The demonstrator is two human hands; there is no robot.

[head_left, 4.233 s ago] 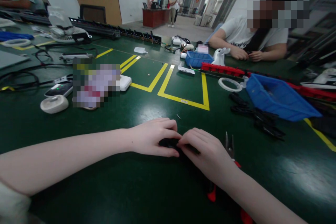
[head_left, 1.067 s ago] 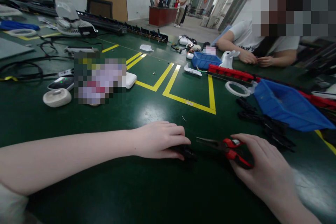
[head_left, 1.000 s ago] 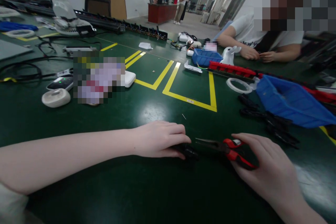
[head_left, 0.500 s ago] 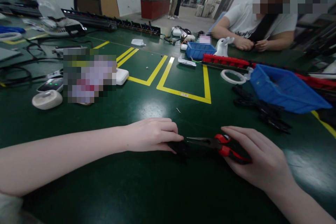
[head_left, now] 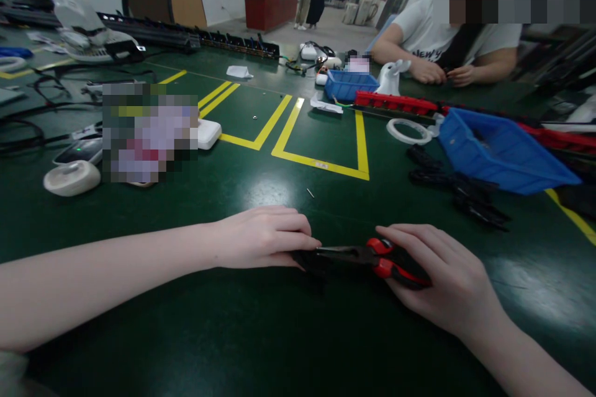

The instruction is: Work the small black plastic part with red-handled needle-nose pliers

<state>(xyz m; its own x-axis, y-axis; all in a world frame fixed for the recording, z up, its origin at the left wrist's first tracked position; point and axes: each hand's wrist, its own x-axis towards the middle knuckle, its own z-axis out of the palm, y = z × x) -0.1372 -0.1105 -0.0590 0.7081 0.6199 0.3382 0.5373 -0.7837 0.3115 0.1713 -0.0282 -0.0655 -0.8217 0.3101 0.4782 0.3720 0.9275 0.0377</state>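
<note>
Between the thumb and fingers of my left hand [head_left: 270,237] is a small black part [head_left: 316,263], dark against the green table [head_left: 195,335]; its exact kind does not show. My right hand [head_left: 447,276] is wrapped round the red and black handles of needle-nose pliers [head_left: 382,257]. The jaws point left and reach the black part by my left fingertips. Whether they grip it I cannot make out. A thin metal pin [head_left: 310,193] lies on the table beyond my left hand.
On the right are a blue bin [head_left: 503,155], black parts [head_left: 465,189] and a white ring [head_left: 408,131]. A computer mouse [head_left: 72,178] and a white box [head_left: 208,134] lie left. Across the table sits a person [head_left: 400,43]. Yellow tape [head_left: 321,165] marks the surface.
The pliers in my right hand have moved left, so their tips now meet the black part. My left hand keeps its hold. The whole view has shifted slightly.
</note>
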